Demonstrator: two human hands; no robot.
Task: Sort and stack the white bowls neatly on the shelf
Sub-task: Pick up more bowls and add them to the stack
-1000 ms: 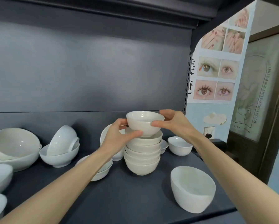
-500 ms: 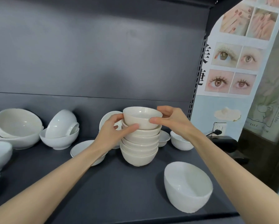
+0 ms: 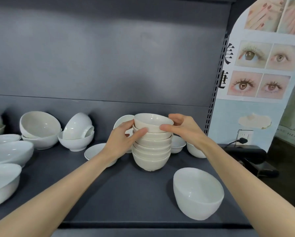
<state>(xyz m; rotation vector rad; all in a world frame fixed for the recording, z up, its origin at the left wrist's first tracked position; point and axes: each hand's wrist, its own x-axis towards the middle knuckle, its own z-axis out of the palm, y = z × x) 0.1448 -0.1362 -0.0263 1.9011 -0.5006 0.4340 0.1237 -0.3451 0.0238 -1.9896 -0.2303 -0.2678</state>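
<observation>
Both hands are on the small off-white ceramic bowl [image 3: 152, 123] right now. It sits nested on top of the stack of matching off-white bowls [image 3: 151, 151], pretty much dead centre of the dark grey metal shelf [image 3: 109, 194].

The left hand [image 3: 121, 140] has it from the 9 o'clock side, thumb across the front wall, fingers tucked behind. The right hand [image 3: 186, 130] comes in from 3 o'clock, thumb tip on the front wall, fingers curled round the back rim. So it's a narrow two-handed hold, both pinching that one bowl.

Around the stack:
- At about 4 o'clock, near the shelf's front edge, a bigger glossy white bowl [image 3: 197, 194] sits tilted, well apart from the stack.
- At 9 o'clock there's a shallow white dish with a thin dark rim [image 3: 93, 151], partly hidden under the left wrist.
- At 10 o'clock a white footed bowl [image 3: 75, 142] has another white bowl tipped on its side [image 3: 76, 125] in it.
- At 3 o'clock a small white bowl [image 3: 177, 144] peeks out behind the right wrist.
</observation>
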